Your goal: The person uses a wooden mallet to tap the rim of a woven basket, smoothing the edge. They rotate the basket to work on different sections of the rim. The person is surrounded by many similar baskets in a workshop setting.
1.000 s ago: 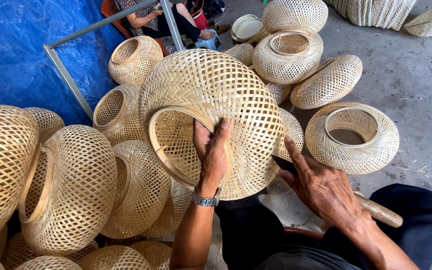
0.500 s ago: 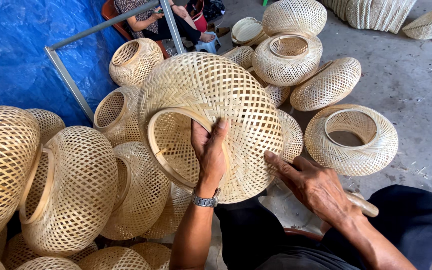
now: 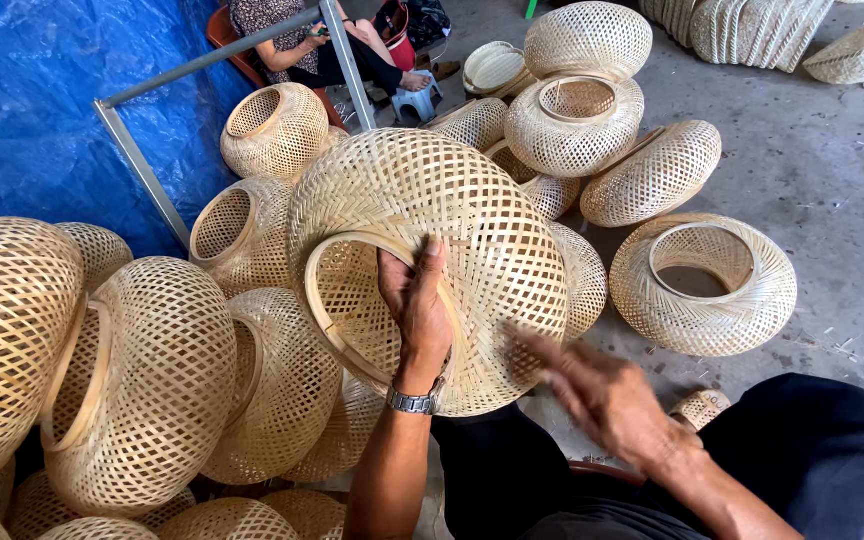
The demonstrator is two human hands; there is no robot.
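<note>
Head view, working outward from my lap: I am seeing the left hand [image 3: 417,305] gripping the rim of the big woven bamboo shade [image 3: 432,265], fingers reaching into its round opening and holding it tilted above my knees, while the right hand [image 3: 602,395] is hovering open and blurred just beside the shade's lower right side. Beyond it, more woven shades [image 3: 142,380] are lying piled against the blue tarp [image 3: 42,110], 1 low shade [image 3: 704,285] is sitting alone on the concrete floor [image 3: 832,180], and a seated person [image 3: 302,45] is working at the far edge.
</note>
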